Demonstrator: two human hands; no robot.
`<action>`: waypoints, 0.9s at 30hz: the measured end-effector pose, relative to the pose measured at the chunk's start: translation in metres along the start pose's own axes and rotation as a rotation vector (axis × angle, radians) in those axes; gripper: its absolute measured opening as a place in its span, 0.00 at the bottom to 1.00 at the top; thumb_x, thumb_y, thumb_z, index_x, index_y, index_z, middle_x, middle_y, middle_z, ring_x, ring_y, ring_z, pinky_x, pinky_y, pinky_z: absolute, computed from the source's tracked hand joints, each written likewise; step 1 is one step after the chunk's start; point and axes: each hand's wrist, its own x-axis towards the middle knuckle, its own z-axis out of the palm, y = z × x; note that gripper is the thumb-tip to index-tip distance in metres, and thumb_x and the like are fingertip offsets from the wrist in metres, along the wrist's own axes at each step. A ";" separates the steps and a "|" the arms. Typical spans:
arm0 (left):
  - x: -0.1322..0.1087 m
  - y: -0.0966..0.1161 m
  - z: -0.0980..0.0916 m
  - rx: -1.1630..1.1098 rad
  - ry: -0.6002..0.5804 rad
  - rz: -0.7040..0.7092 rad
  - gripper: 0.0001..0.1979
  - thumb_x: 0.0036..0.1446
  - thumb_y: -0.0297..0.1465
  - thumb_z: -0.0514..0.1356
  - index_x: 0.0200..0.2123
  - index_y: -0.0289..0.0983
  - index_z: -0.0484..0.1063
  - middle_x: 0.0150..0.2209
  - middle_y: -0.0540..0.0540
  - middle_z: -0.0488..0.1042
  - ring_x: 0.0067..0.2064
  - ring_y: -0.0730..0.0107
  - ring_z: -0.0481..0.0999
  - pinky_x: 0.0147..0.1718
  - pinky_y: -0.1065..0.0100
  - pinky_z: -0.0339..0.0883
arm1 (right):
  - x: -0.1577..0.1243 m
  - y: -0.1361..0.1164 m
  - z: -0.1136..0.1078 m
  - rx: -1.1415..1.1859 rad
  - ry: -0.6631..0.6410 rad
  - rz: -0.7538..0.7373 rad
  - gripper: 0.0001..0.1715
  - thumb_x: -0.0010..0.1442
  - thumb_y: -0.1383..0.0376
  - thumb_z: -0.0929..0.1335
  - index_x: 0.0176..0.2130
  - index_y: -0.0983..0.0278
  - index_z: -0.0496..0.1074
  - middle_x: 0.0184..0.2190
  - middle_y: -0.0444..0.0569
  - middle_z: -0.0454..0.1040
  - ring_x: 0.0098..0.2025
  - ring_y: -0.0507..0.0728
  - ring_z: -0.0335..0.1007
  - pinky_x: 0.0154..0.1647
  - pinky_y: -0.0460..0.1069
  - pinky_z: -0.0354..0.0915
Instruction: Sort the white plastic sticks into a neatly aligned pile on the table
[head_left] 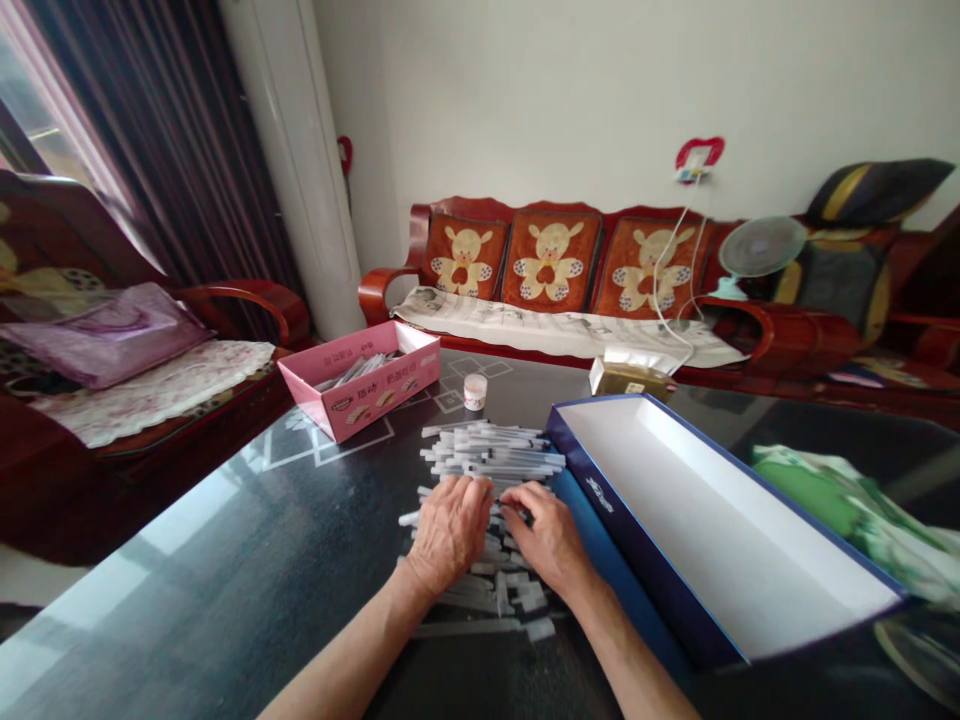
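Note:
A pile of slim, whitish, pen-like tubes (pixel 495 450) lies across the dark glossy table, with small clear pieces (pixel 517 590) scattered nearer to me. Over the middle of this pile, my left hand (pixel 450 530) is closed, fingertips pressed together and pointing to the right. My right hand (pixel 551 535) faces it, thumb and fingers curled in a pinch around a small dark bit. The fingertips of both hands almost meet. What the left fingers hold is hidden, and the dark bit at the right thumb is too small to name.
Right of the pile stands a large blue box (pixel 645 590) with a white inside. A pink box (pixel 360 385) holding similar tubes sits at the back left. Behind the pile are a small white cup (pixel 475 391) and a tissue box (pixel 632 380); a green-white bag (pixel 855 505) lies far right.

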 end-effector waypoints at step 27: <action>0.002 0.001 -0.004 0.135 -0.031 -0.051 0.11 0.63 0.35 0.52 0.36 0.43 0.74 0.26 0.47 0.68 0.31 0.65 0.65 0.32 0.65 0.57 | 0.001 -0.006 0.002 -0.170 0.233 -0.261 0.11 0.60 0.67 0.64 0.44 0.61 0.71 0.41 0.50 0.75 0.47 0.59 0.67 0.53 0.56 0.59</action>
